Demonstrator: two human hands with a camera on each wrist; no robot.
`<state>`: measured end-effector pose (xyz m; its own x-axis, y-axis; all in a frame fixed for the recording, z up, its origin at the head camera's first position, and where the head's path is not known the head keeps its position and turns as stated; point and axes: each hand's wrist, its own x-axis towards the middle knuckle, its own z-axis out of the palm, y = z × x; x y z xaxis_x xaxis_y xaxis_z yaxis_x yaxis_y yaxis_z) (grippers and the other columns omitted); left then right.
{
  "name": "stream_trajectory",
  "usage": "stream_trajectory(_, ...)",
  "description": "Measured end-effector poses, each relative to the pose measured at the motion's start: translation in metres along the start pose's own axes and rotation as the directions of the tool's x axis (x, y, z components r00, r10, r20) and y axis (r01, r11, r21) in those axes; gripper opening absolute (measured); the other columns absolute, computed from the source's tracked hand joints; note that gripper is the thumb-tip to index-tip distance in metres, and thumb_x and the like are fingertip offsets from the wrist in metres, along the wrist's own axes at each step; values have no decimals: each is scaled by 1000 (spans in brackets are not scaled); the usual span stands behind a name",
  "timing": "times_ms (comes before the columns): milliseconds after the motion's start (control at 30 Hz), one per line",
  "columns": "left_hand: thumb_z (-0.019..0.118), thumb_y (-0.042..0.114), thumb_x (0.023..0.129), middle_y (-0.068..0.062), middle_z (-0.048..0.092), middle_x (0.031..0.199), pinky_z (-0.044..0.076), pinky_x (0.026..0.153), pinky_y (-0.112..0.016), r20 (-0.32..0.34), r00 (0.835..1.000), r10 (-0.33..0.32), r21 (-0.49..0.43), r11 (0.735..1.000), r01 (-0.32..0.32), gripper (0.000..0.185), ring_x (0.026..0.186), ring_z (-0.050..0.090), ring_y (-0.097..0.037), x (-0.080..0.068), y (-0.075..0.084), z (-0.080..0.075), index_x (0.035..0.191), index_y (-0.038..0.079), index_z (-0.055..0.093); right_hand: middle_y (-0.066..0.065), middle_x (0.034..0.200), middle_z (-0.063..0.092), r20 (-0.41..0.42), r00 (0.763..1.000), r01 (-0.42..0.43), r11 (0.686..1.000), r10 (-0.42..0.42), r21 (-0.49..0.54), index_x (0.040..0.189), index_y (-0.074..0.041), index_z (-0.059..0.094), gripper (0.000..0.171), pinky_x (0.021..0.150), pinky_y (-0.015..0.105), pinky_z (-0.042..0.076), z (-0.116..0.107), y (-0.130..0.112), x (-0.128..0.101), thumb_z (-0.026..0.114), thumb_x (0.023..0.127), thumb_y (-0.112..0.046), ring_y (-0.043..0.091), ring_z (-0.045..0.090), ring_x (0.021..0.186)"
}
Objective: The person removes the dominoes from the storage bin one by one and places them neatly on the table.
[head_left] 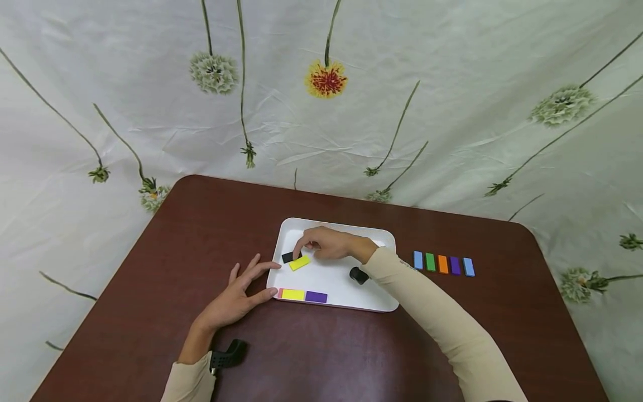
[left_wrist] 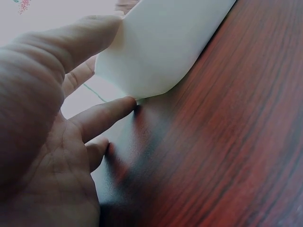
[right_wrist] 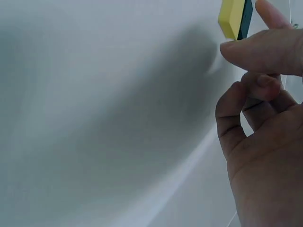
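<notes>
My right hand (head_left: 329, 242) is over a white tray (head_left: 346, 296), with its index finger reaching down to a black block (head_left: 287, 257). A yellow block (head_left: 300, 263) lies at a slant against the black one. In the right wrist view, my thumb is close to the end of the yellow block (right_wrist: 230, 19), and the other fingers are curled with nothing in them. My left hand (head_left: 236, 298) is spread at the tray's left side. Its thumb and index fingertip touch the rim. The left wrist view shows this hand beside the tray's corner (left_wrist: 151, 61).
Along the tray's near wall lie a pink block (head_left: 279, 293), a yellow block (head_left: 293, 295) and a purple block (head_left: 316, 297). Several coloured blocks (head_left: 442, 264) stand in a row right of the tray on the brown table (head_left: 150, 312). A flowered cloth (head_left: 281, 128) hangs behind.
</notes>
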<state>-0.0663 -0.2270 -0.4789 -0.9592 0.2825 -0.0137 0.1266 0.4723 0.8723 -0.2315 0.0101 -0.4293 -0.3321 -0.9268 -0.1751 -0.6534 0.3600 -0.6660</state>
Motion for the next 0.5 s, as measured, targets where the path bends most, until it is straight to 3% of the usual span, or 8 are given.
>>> stream_trajectory(267,70,31,95,-18,42,155,-14,113,-68,1,1000,13,1,1000,-13,47,155,4,-42,-1,1,0,139,24,53,9,84,50,66,998,4,1000,-5,13,117,-11,73,58,75,18,34,7,-6,7,41,82,22,13,45,83)
stream_trajectory(500,70,32,95,-16,44,154,-13,114,-67,-5,1000,26,5,1000,-26,48,155,5,-41,0,0,-1,139,23,53,1,84,44,108,992,-61,998,62,-11,122,-13,67,46,75,18,34,6,-10,10,62,84,12,9,43,82)
